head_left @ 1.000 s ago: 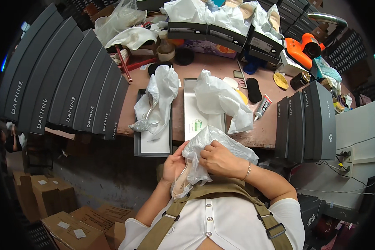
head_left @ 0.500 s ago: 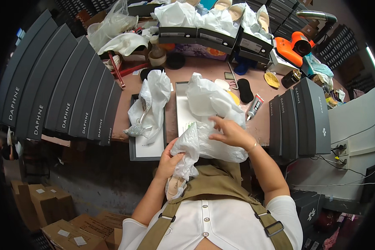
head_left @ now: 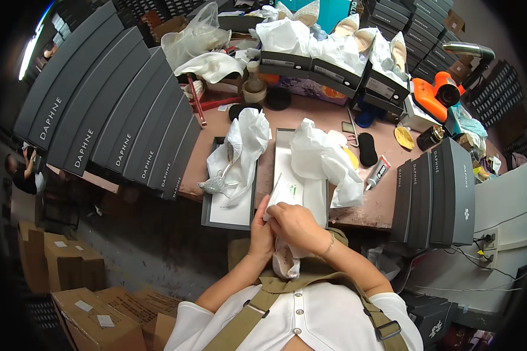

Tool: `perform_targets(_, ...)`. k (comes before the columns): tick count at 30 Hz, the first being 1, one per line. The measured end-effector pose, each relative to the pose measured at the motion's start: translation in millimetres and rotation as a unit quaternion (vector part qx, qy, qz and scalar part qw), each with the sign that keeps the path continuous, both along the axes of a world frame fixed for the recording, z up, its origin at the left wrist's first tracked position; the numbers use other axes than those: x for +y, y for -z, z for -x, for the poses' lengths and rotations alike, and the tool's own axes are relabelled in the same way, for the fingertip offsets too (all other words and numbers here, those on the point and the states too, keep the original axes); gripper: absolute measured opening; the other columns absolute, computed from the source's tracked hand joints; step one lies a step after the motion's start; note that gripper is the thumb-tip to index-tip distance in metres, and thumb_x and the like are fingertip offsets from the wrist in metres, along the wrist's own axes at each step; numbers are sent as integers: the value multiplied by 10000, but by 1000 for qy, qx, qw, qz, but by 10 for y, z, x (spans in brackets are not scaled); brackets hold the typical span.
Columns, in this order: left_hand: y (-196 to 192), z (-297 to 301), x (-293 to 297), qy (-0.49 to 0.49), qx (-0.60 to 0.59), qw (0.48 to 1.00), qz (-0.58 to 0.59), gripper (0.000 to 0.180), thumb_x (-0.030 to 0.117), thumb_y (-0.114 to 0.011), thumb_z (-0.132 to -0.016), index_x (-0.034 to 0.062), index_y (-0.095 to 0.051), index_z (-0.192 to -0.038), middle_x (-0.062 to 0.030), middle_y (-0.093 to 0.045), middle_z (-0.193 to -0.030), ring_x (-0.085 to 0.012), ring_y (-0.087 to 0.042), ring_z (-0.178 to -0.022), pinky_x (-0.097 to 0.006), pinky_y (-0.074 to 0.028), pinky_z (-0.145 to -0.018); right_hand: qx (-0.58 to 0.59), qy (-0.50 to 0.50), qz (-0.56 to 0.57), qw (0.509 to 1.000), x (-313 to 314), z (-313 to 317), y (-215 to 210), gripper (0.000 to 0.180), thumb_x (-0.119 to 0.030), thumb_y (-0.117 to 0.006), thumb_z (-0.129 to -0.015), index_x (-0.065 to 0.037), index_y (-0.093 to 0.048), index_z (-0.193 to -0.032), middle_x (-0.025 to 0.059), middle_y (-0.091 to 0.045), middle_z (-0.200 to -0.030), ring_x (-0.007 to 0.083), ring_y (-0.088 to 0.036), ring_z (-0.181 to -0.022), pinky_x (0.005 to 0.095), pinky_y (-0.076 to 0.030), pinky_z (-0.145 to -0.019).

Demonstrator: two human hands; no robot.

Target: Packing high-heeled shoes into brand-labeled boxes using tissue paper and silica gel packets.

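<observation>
Close to my body, my left hand [head_left: 262, 234] is closed around a light-coloured shoe [head_left: 286, 261] with white wrapping on it. Its insole end points toward me. The fingers of my right hand [head_left: 299, 227] pinch the white wrapping [head_left: 283, 192] at the shoe's far end, beside my left fingers; most of the shoe is hidden under my hands. Just beyond them lies an open white-lined shoe box [head_left: 284, 140] with crumpled tissue paper [head_left: 325, 155] over its right side. Left of it, a silvery glitter shoe [head_left: 215, 183] rests on tissue in a grey box [head_left: 206, 215].
Tall rows of dark shoe boxes stand at left [head_left: 108, 123] and right [head_left: 433, 199]. A glue tube [head_left: 377, 174], a black oval pad [head_left: 368, 149] and a yellow disc [head_left: 403, 138] lie on the table [head_left: 334, 115]. An orange heat tool [head_left: 432, 93] stands behind. Cartons [head_left: 102, 322] sit lower left.
My right hand has come from the loose plastic to the shoe, next to my left hand. That plastic no longer spreads over the box's near end. The whole view has shifted.
</observation>
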State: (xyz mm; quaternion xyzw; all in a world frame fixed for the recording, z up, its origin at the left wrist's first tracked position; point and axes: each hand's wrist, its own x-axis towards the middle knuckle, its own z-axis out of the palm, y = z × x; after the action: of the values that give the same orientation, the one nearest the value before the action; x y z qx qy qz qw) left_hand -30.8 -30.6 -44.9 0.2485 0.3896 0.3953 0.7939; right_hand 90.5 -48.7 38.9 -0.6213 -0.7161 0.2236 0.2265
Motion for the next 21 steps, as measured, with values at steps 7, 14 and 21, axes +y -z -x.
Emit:
perform_targets(7, -252, 137, 384, 161, -34, 980, -108, 740, -5, -597, -825, 10, -211, -1457, -128, -396, -1402, -188, -428, -1247, -320, -348, -1047, -8, -69, -62, 996, -419, -78, -246, 463, -172, -687, -757, -51, -554, -1183, 141, -618, -1020, 284, -576, -995, 426, -410, -892)
perform_targets(14, -332, 129, 311, 163, -5, 980, -116, 734, -25, -567, -834, 36, -207, -1470, -110, -400, -1401, -175, -450, -1230, -303, -381, -1020, 260, 105, 96, 955, -514, -203, -105, 338, -170, -668, -836, -13, -611, -1130, 134, -644, -900, 178, -586, -673, 276, -478, -626)
perform_targets(21, -350, 217, 327, 113, -18, 989, -94, 692, -52, -493, -859, 8, -177, -1471, -121, -401, -1397, -168, -453, -1224, -302, -382, -1016, 73, 6, -10, 997, -516, -104, 94, 433, -67, -663, -781, -30, -565, -1201, 160, -552, -1178, 330, -531, -1044, 419, -405, -925)
